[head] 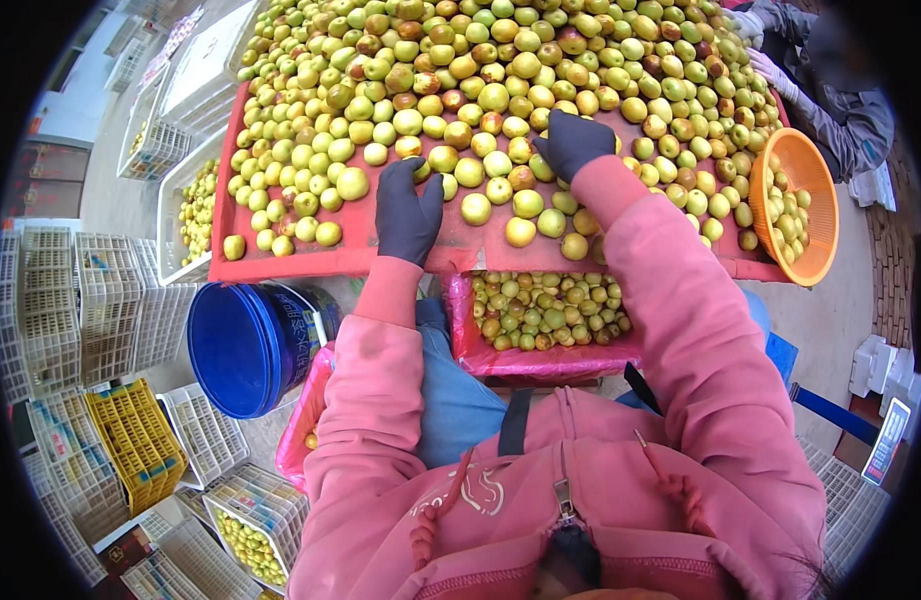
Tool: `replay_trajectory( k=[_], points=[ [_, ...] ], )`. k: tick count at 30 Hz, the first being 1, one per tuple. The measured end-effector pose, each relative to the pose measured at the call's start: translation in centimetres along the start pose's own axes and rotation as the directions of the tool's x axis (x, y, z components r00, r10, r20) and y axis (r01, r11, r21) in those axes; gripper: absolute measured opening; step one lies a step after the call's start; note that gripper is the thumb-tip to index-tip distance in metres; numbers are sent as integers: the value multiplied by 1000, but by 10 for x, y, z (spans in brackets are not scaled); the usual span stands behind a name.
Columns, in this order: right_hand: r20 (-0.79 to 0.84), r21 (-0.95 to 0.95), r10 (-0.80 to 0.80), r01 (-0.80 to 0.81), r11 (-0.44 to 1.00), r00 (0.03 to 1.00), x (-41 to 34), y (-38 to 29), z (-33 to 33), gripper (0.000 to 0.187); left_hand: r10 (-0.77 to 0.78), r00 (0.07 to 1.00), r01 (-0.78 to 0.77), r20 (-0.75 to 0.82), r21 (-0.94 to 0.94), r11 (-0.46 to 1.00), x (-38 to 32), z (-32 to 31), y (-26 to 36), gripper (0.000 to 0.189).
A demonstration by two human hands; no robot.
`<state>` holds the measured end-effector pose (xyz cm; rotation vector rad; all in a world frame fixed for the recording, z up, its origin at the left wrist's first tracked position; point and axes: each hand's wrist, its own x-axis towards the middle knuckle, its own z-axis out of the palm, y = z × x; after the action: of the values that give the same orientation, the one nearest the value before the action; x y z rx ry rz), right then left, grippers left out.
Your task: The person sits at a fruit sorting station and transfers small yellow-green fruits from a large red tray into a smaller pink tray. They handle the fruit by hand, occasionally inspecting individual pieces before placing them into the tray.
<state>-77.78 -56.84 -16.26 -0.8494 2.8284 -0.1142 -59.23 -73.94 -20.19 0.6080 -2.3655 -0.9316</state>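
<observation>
A great heap of yellow-green jujubes [430,67], some blushed red-brown, covers the red sorting table [348,240] before me. Both my hands wear dark gloves. At the table's near side, my left hand [404,214] has a jujube [421,172] between its thumb and fingertips. My right hand [580,146] reaches farther in, back upward and fingers curled down among the fruit. Whether it grips one is hidden. Loose jujubes lie between my hands. Below the table edge, close to my lap, stands a crate lined with pink plastic [547,364], full of jujubes [547,311].
An orange basket [824,202] of jujubes tilts at the table's right corner. Across from it, a co-worker's gloved hands [772,75] are at the heap. A blue bucket [232,352] stands left of my leg. Stacked white crates [108,307] and a yellow crate [136,446] line the left.
</observation>
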Motion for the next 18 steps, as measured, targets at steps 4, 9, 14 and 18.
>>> replay_trajectory(
  k=[4, 9, 14, 18],
  points=[
    [145, 86, 31, -43, 995, 989, 19, 1, -5, 51, -5, 1000, 5, 4, -26, 1000, 1, 0, 2, 33],
    [-37, 206, -83, 88, 975, 996, -10, 20, -4, 70, -12, 1000, 12, 6, -31, 999, 0, -1, 1, 33],
    [-90, 80, -178, 185, 979, 980, -3, 39, 9, 60, -1, 1000, 1, -3, -46, 999, -1, -2, 3, 32],
    [-146, 636, -202, 248, 731, 968, -22, 42, -8, 55, 20, 1000, -20, -3, -17, 1000, -1, -1, -2, 34]
  ],
)
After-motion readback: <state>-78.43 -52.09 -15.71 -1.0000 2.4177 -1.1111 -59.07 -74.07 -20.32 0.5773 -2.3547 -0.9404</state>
